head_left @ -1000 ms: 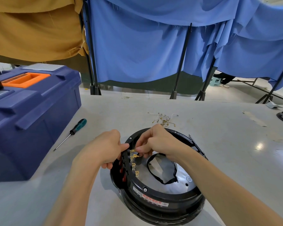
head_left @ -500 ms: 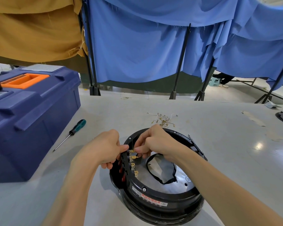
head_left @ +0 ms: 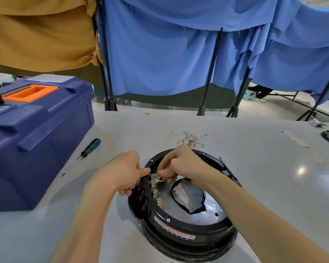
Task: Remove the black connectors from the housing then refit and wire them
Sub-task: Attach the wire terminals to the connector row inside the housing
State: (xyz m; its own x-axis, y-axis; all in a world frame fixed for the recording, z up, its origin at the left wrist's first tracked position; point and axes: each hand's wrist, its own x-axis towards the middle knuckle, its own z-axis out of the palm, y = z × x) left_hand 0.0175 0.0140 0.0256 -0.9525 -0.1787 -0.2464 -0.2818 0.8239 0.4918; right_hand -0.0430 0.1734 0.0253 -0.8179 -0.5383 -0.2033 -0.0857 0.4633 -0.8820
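Nothing much shifts since half a second back: both hands stay at the same spot on the left curve of the rim, and the housing has not budged. I see the round black plastic housing [head_left: 188,230] lying flat on the pale grey table [head_left: 254,168], close in front of me. A white label with red print [head_left: 176,232] shows on its near wall.

Inside it sits a dull silver metal disc [head_left: 209,207], and a thin black cord loop [head_left: 188,212] lies slack on that. Along the left rim runs the black connector strip [head_left: 146,188]. Small brass tabs [head_left: 153,189] stand in pairs on its inner side, and red pieces [head_left: 141,196] peek out on its outer face.

Now the grip. My left hand [head_left: 122,173] is curled round the outside of the strip, thumb pressed on its top end. My right hand [head_left: 184,164] reaches over from the far side, thumb and forefinger pinched together on a small brass terminal [head_left: 155,175] at the top of the strip. A second one sits just below it.

Beyond the housing lies a loose tangle of pale wires with brass ends [head_left: 190,138]. Off to the left, a teal-handled screwdriver [head_left: 84,153] rests on the table beside the big blue plastic toolbox [head_left: 36,139]. Blue cloth curtains [head_left: 160,54] hang behind.
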